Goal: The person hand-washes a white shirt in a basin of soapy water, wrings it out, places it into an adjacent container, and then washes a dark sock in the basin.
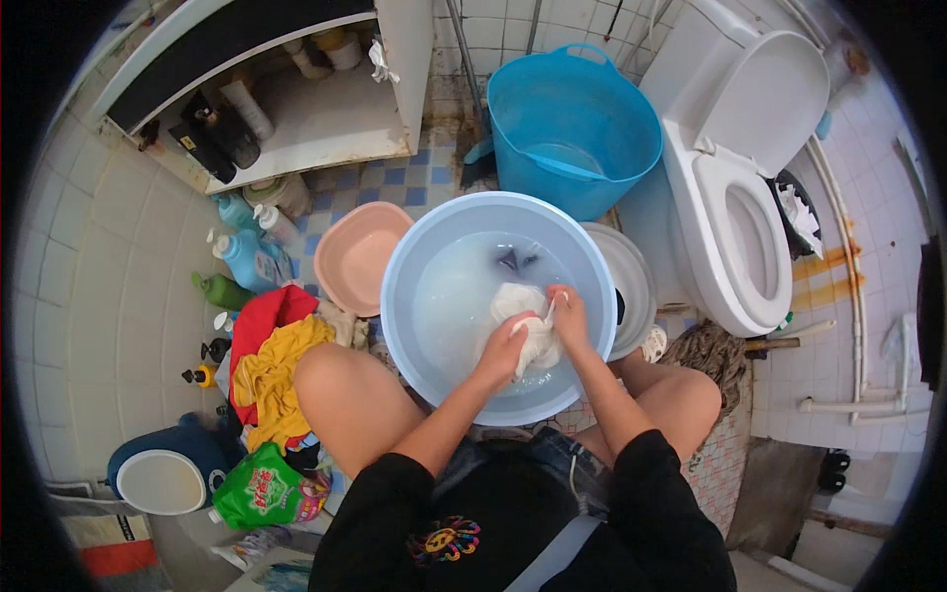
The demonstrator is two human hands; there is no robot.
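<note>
Head view: both hands, left (505, 347) and right (569, 314), grip closed on white cloth (528, 321) at basin (414, 232) centre. Risk: hard scrubbing slops water over rim at 6 o'clock onto knees.

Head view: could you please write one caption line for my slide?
Both hands, left and right, grip a white cloth in a light blue basin of soapy water on a tiled bathroom floor.
</note>
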